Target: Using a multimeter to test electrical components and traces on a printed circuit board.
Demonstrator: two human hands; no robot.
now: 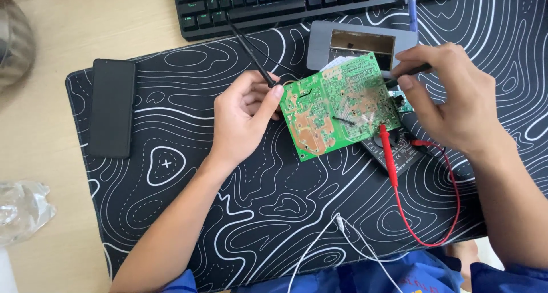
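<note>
Left hand [242, 113] pinches the black probe [254, 53] between thumb and fingers, steadying the green circuit board's [337, 107] left edge. Right hand [451, 102] is closed around a dark tool handle at the board's right corner, board propped tilted over the meter [399, 150]. Red probe [389, 153] lies loose on the meter, tip touching the board's lower edge: nudge the board and, likely, it rolls off across the patterned mat [257, 201].
</note>
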